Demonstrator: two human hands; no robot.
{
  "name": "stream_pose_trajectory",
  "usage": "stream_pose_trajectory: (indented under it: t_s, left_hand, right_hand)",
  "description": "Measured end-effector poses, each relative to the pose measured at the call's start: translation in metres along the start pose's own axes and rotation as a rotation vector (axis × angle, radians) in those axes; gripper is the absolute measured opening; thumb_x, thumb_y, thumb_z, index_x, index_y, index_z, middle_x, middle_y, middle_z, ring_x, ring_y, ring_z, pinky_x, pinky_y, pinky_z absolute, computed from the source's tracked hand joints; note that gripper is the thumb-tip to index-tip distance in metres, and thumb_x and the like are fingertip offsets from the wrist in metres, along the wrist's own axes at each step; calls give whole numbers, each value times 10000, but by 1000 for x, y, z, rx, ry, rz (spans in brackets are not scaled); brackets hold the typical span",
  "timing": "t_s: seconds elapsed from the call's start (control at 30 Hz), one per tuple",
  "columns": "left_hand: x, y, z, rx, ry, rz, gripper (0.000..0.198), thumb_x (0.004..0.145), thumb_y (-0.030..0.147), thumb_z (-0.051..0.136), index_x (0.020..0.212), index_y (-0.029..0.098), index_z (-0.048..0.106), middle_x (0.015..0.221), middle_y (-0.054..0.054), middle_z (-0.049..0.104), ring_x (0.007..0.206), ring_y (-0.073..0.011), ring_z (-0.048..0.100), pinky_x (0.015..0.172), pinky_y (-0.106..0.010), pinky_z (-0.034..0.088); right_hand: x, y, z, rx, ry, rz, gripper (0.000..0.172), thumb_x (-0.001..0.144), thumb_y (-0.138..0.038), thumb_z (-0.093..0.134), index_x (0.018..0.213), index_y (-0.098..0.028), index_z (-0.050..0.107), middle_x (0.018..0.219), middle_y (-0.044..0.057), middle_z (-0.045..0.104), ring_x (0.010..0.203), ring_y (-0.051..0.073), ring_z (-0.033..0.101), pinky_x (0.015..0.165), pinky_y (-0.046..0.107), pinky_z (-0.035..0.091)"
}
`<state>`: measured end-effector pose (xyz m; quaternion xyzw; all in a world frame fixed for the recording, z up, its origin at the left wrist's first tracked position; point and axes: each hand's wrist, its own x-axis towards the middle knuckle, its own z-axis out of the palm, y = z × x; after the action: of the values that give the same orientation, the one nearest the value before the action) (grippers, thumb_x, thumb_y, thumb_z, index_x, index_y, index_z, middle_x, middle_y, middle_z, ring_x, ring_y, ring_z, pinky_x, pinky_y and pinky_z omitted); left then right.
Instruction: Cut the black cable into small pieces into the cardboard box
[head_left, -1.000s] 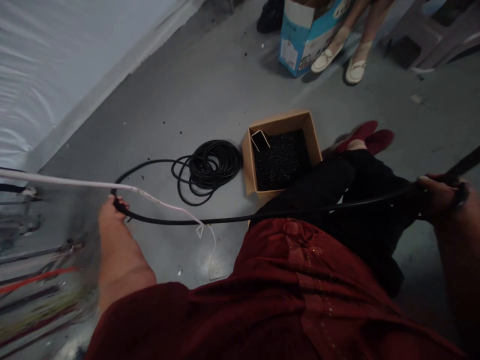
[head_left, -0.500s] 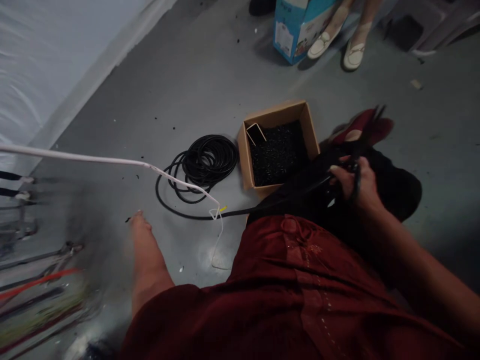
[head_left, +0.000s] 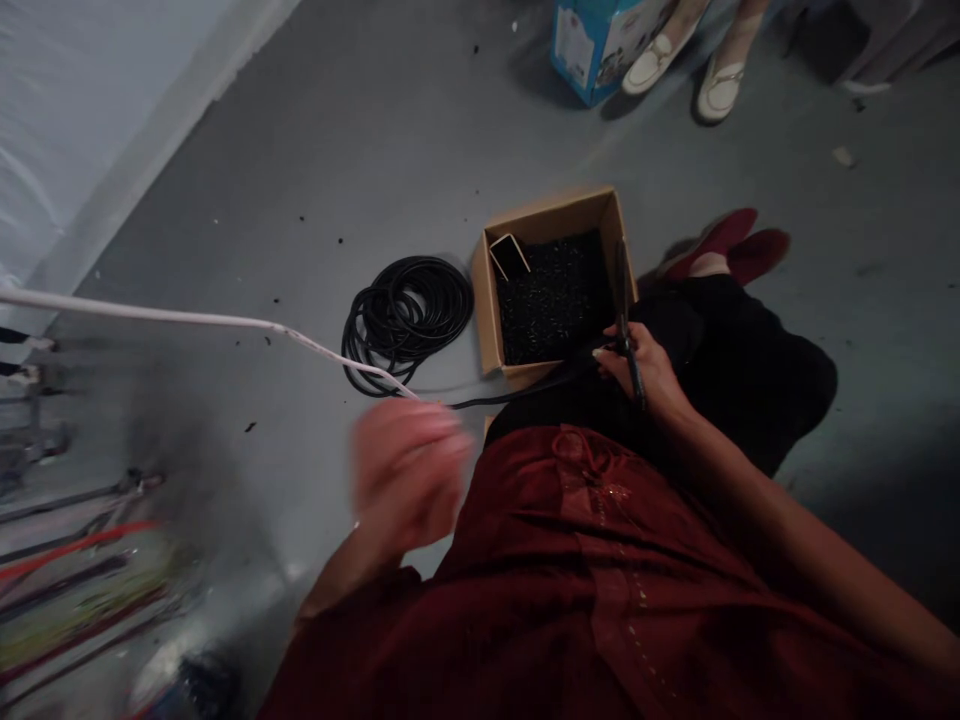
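My right hand (head_left: 654,372) is closed around dark scissors (head_left: 622,300) over my lap, their blades directed at the right wall of a cardboard box (head_left: 489,315). Small black pieces (head_left: 559,295) fill much of that box. From a coil of black tubing (head_left: 442,300) on the floor, one length runs across my thigh towards the right hand; whether the fingers hold its end too is unclear. My left hand (head_left: 409,465) is smeared by motion, just below the lower end of a white cable (head_left: 322,350), and its fingers cannot be made out.
A small rectangular sleeve (head_left: 510,258) stands inside the box. Another person's white shoes (head_left: 720,92) are beside a blue carton (head_left: 576,50) at the top. Metal frames and coloured bars (head_left: 82,540) lie at the left. Dark scraps dot the grey floor.
My left hand has swung right, from over the floor to in front of my waist. My right hand has brought the scissors leftward to the box's edge, and they now point upward in view.
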<state>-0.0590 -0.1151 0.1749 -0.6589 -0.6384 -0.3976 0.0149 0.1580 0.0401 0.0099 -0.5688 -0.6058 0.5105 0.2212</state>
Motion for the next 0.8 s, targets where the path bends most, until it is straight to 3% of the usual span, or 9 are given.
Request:
stream_pose_trajectory:
  t_s: [0.03, 0.07, 0.17, 0.23, 0.3, 0.4, 0.6, 0.8]
  left_hand:
    - [-3, 9, 28, -72, -57, 76, 326, 824, 339, 484, 1149, 360, 494, 1003, 21, 603, 934, -148, 559, 830, -321, 464]
    - [-6, 13, 56, -125, -145, 45, 372, 829, 290, 486, 1200, 305, 467, 1084, -11, 590, 1008, -157, 540, 875, -326, 452]
    - [-12, -1, 135, -228, -413, -204, 498, 837, 360, 473, 1298, 196, 382, 1294, -101, 476, 1200, -208, 433, 995, -376, 380]
    - [-18, -17, 173, -316, -561, -327, 632, 788, 405, 541, 1327, 142, 343, 1307, -139, 466, 1219, -241, 420, 1019, -406, 353]
    - [-26, -27, 196, -438, -664, -422, 639, 789, 383, 548, 1338, 140, 331, 1268, -128, 512, 1177, -226, 472, 1002, -386, 376]
    - [-33, -31, 205, -524, -630, -540, 491, 817, 345, 515, 1274, 184, 436, 1245, -83, 543, 1127, -202, 518, 977, -360, 402]
    - [-28, -38, 195, -503, -591, -565, 388, 863, 325, 437, 1215, 181, 513, 1153, -67, 599, 1052, -173, 548, 939, -321, 412]
    - [-14, -50, 190, -463, -602, -632, 435, 881, 373, 378, 1268, 195, 464, 1036, -62, 616, 882, -139, 578, 814, -268, 444]
  right_hand:
    - [-1, -2, 0, 18, 6, 33, 376, 682, -371, 596, 1008, -221, 484, 762, -2, 548, 540, 129, 547, 492, 268, 452]
    - [-2, -4, -1, 45, 6, 60, 373, 674, -369, 606, 996, -223, 486, 759, -4, 548, 540, 129, 551, 488, 265, 452]
    - [-5, -6, -2, 160, -38, 61, 377, 662, -378, 628, 973, -224, 484, 717, -23, 544, 543, 134, 562, 496, 260, 456]
    - [-7, -6, -3, 249, -47, 52, 385, 648, -380, 645, 958, -219, 482, 674, -36, 535, 532, 135, 562, 496, 259, 457]
    - [-9, -5, -3, 316, -60, 54, 390, 644, -369, 651, 962, -217, 483, 662, -36, 552, 540, 143, 575, 493, 258, 459]
    - [-8, -3, 1, 408, -80, 70, 377, 664, -375, 636, 969, -222, 477, 636, -41, 566, 509, 142, 571, 481, 263, 467]
    - [-4, -2, -5, 500, -98, 116, 405, 711, -429, 582, 1029, -218, 446, 712, -15, 598, 572, 149, 600, 532, 290, 505]
    - [-25, -6, -37, -11, -164, 64, 463, 752, -472, 547, 1138, -221, 495, 881, 22, 609, 719, 167, 592, 654, 307, 483]
